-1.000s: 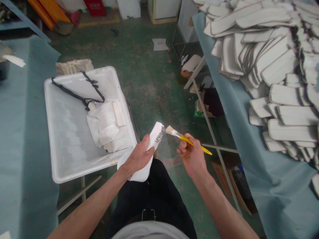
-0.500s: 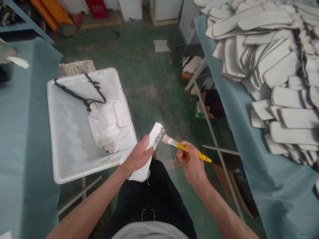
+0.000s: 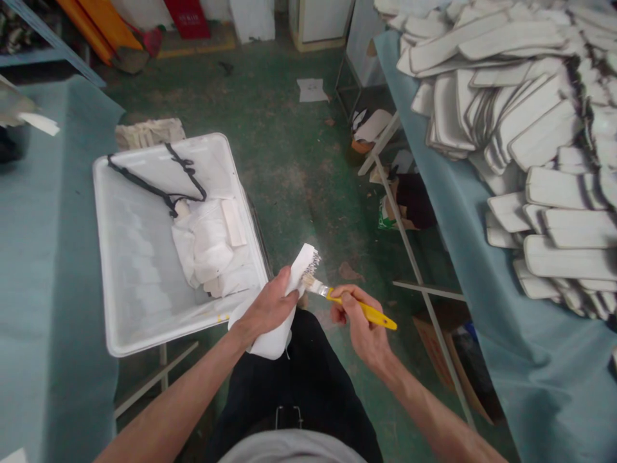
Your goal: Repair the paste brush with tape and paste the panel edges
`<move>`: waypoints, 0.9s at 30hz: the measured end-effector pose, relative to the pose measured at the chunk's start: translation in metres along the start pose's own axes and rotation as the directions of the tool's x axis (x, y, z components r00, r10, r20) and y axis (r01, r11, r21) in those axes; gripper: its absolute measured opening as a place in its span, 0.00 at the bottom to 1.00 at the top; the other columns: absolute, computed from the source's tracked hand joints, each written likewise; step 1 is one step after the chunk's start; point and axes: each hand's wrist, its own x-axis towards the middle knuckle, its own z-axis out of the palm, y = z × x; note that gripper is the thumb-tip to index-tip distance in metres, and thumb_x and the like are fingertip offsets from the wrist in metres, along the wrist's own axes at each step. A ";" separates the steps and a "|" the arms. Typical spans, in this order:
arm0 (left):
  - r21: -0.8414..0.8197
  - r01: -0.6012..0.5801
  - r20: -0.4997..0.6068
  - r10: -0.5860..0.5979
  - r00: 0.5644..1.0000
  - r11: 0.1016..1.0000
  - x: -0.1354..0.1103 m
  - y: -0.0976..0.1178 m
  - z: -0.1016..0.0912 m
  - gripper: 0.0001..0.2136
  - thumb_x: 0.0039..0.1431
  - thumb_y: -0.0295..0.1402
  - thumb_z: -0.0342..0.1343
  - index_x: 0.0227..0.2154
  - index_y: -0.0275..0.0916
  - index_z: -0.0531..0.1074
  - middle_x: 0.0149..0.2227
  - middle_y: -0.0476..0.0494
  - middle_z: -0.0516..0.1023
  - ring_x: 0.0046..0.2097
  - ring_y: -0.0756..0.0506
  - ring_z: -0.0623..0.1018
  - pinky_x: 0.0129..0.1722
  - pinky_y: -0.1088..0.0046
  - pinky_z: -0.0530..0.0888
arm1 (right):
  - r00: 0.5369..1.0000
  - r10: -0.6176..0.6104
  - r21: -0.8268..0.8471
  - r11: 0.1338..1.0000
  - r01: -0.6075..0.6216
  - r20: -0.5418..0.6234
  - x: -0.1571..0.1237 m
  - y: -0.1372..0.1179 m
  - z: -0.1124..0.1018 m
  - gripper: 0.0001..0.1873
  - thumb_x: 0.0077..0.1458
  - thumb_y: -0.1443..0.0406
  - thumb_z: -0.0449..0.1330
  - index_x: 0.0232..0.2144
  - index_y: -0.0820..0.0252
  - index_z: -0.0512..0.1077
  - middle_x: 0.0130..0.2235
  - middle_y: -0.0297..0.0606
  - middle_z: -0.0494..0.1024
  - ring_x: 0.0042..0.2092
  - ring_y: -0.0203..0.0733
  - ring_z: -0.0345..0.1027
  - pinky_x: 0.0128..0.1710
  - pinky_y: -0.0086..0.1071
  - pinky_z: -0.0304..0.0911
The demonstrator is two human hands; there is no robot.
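My left hand [image 3: 274, 301] is wrapped round a stack of flat white strips [image 3: 272, 341], tilted with its upper end away from me. Dark edges are fanned out along the stack's right side near the top. In my right hand [image 3: 360, 318] is a paintbrush [image 3: 369, 313] with a yellow handle and a metal band. Its pale bristles touch the dark-edged side of the stack, just right of my left fingers. What the strips are made of I cannot tell.
On my left stands a white plastic tub [image 3: 139, 283] with white cloth-like material [image 3: 207, 241] and a black strap [image 3: 144, 186]. A blue-covered table [image 3: 486, 270] at right bears heaps of white strips [image 3: 569, 257]. Another blue-covered table [image 3: 29, 270] runs along the left.
The paintbrush has moved left and slightly down, from the stack's top corner to lower on its dark edge. My left hand and the stack have shifted only slightly.
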 end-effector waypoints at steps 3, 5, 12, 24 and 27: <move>0.002 0.004 0.006 -0.004 1.000 1.000 0.001 -0.003 0.001 0.18 0.62 0.33 0.51 0.55 0.37 0.69 0.51 0.36 0.81 0.53 0.34 0.80 0.56 0.56 0.75 | 0.993 -0.085 -0.029 0.996 0.083 -0.081 -0.002 -0.002 -0.003 0.15 0.61 0.54 0.60 0.31 0.57 0.77 0.20 0.30 0.72 0.22 0.35 0.62 0.24 0.30 0.56; -0.003 -0.001 0.009 0.001 1.000 1.000 0.002 -0.004 0.001 0.18 0.62 0.34 0.51 0.55 0.38 0.69 0.51 0.37 0.81 0.53 0.35 0.80 0.57 0.56 0.75 | 0.992 -0.095 -0.035 0.995 0.092 -0.077 -0.003 -0.002 -0.002 0.14 0.61 0.54 0.60 0.31 0.57 0.77 0.20 0.30 0.71 0.22 0.35 0.61 0.24 0.30 0.56; -0.010 -0.002 0.021 0.002 1.000 1.000 0.002 -0.009 0.002 0.20 0.62 0.34 0.51 0.57 0.37 0.68 0.53 0.35 0.80 0.56 0.35 0.79 0.59 0.55 0.73 | 0.995 -0.079 -0.031 0.997 0.077 -0.064 -0.002 0.004 -0.004 0.15 0.61 0.52 0.60 0.32 0.56 0.78 0.20 0.30 0.72 0.23 0.36 0.61 0.25 0.30 0.56; -0.063 -0.010 0.001 0.010 1.000 0.998 -0.005 -0.013 -0.002 0.19 0.62 0.37 0.54 0.54 0.39 0.71 0.48 0.40 0.83 0.53 0.35 0.80 0.54 0.59 0.77 | 0.979 0.007 -0.079 0.997 0.010 0.204 -0.002 0.002 -0.009 0.16 0.63 0.53 0.59 0.32 0.57 0.78 0.20 0.30 0.72 0.22 0.36 0.61 0.25 0.30 0.56; -0.077 -0.003 0.001 0.003 1.000 0.997 -0.009 -0.013 -0.004 0.19 0.62 0.37 0.55 0.54 0.39 0.71 0.47 0.40 0.83 0.51 0.36 0.81 0.52 0.60 0.78 | 0.991 -0.047 -0.056 0.997 0.054 0.123 -0.002 0.001 -0.008 0.17 0.63 0.52 0.59 0.32 0.57 0.78 0.20 0.30 0.72 0.23 0.36 0.63 0.25 0.30 0.57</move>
